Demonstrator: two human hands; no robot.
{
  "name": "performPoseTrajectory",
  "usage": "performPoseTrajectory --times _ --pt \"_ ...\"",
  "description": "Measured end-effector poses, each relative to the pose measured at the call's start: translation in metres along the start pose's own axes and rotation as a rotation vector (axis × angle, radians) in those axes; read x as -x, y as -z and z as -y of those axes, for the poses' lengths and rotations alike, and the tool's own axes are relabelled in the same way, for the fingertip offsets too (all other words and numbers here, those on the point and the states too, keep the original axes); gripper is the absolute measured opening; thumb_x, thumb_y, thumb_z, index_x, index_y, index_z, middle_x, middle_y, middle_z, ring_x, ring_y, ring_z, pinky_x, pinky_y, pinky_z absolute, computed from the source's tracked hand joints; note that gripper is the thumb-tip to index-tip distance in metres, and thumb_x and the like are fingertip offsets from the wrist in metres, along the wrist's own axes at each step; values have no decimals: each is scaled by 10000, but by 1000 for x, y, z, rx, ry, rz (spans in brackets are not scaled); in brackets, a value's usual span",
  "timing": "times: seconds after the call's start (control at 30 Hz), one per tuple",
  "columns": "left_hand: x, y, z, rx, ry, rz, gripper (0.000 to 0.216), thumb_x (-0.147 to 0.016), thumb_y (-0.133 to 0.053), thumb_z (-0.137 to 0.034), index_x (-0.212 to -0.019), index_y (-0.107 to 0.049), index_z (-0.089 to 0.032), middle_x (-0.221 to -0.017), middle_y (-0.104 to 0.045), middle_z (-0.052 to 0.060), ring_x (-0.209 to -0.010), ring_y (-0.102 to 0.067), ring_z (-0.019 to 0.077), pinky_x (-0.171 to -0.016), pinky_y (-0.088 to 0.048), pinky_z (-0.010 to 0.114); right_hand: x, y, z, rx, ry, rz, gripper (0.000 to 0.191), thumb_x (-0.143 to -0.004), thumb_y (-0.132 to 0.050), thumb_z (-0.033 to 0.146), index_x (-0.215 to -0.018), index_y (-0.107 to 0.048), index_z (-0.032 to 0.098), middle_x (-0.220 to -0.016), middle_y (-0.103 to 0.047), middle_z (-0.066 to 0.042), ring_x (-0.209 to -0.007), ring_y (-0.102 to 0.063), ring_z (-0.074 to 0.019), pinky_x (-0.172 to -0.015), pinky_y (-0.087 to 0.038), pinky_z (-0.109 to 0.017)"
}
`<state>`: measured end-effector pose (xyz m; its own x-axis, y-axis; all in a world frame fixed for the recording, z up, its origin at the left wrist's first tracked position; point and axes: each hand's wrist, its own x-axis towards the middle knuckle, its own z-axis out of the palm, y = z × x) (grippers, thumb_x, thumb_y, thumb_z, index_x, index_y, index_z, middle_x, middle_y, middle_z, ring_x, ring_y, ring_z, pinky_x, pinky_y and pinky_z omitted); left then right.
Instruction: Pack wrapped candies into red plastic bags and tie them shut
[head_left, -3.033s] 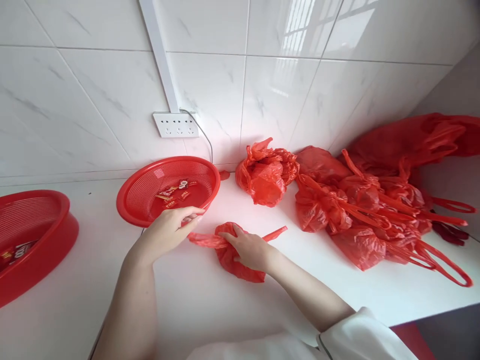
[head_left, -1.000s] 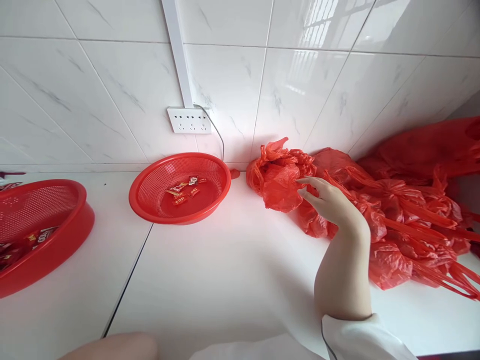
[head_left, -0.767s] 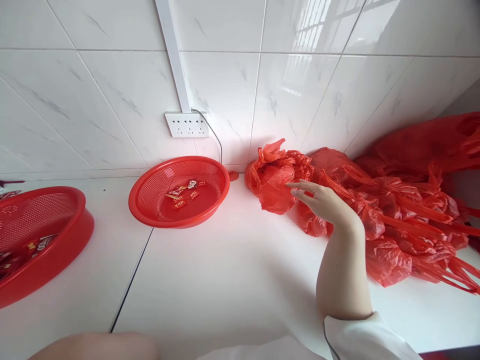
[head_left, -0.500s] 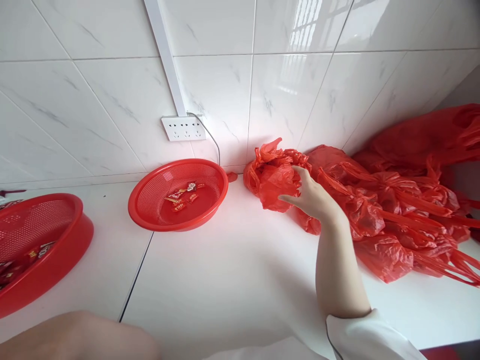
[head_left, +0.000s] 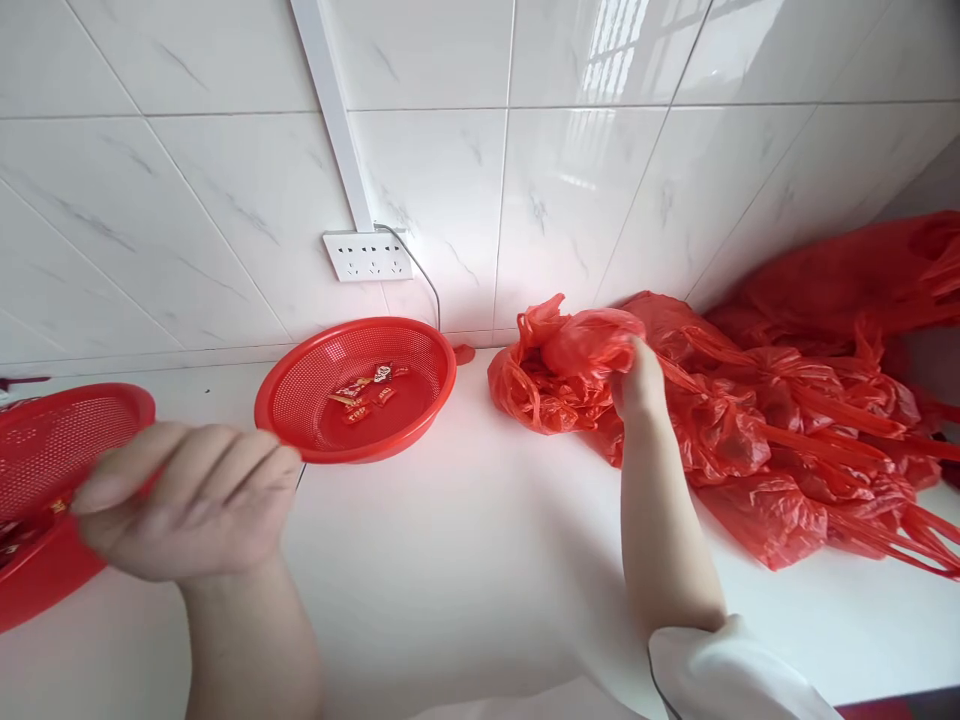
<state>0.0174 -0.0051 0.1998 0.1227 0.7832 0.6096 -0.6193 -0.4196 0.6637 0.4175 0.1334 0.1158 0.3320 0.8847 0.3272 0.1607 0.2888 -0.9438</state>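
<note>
My right hand (head_left: 637, 380) is closed on a crumpled red plastic bag (head_left: 559, 370) that lies against the tiled wall, lifting part of it. My left hand (head_left: 187, 500) is raised close to the camera at the lower left, blurred, fingers curled loosely with nothing visible in them. It hovers between the two red baskets. The round red mesh basket (head_left: 420, 345) behind it holds several small wrapped candies (head_left: 364, 385).
A heap of tied red plastic bags (head_left: 795, 420) fills the right side of the white counter (head_left: 465, 560). A second red basket (head_left: 45, 560) with candies sits at the left edge. A wall socket (head_left: 367, 256) with a cable is mounted on the tiles.
My right hand has closed on the crumpled bag and pulled it up. My left hand has risen into view from the bottom left. The small tied bag from earlier has gone from the counter.
</note>
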Motion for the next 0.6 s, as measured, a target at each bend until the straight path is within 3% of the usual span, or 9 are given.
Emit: performPoseTrajectory --times 0.07,0.13,0.23,0.3,0.37,0.47,0.53,0.6 --pt "-2 -9 12 -2 95 52 147 -840 -553 -289 -749 -650 -229 -500 -483 -58 -475 -407 71 -489 -404 192 7 0 5 142 49 328 422 -882 -505 430 -1260 -584 260 -1222 -649 -45 -1132 -603 -247 -944 -498 -399" --pt "-1 -25 30 -232 193 33 227 -889 -489 -317 -836 -671 -193 -622 -546 -4 -585 -482 103 -551 -435 230 15 -4 8 363 61 608 434 -852 -586 408 -1270 -594 292 -1230 -656 -33 -1123 -609 -262 -962 -485 -409" --pt "-3 -52 71 -746 313 76 196 -914 -520 -278 -1039 -665 -239 -1019 -647 54 -922 -591 173 -729 -499 274 26 -21 6 611 61 762 390 -867 -564 302 -1253 -609 270 -1176 -682 -66 -1028 -644 -272 -892 -508 -409" --pt "-8 -63 106 -959 338 202 266 -906 -546 -266 -1164 -610 -276 -1233 -586 60 -1163 -538 218 -917 -495 341 31 -30 4 659 122 783 439 -843 -580 228 -1281 -579 263 -1254 -645 -75 -1090 -618 -272 -901 -499 -394" --pt "-17 -66 147 -1140 245 295 368 -898 -541 -266 -1264 -543 -299 -1389 -486 58 -1281 -466 233 -1018 -457 389 33 -32 6 646 164 814 451 -815 -610 208 -1261 -583 275 -1275 -633 -55 -1101 -612 -254 -876 -510 -360" --pt "-35 -59 205 -1335 194 412 518 -888 -522 -237 -1393 -409 -257 -1527 -336 85 -1398 -345 255 -1103 -391 433 32 -20 16 583 183 778 326 -837 -550 205 -1146 -632 270 -1106 -705 -24 -933 -665 -212 -772 -534 -322" --pt "-46 -55 234 -1415 106 438 596 -886 -526 -253 -1449 -335 -213 -1517 -366 107 -1426 -298 265 -1153 -321 459 27 -10 21 506 244 585 324 -869 -481 198 -1165 -603 247 -1072 -713 -33 -927 -669 -204 -796 -534 -333" --pt "-55 -54 253 -1491 53 450 607 -887 -538 -294 -1454 -342 -208 -1533 -358 96 -1440 -263 288 -1173 -266 499 21 -3 20 468 353 310 306 -913 -434 233 -1184 -577 229 -1171 -679 -64 -1074 -629 -218 -910 -506 -385"
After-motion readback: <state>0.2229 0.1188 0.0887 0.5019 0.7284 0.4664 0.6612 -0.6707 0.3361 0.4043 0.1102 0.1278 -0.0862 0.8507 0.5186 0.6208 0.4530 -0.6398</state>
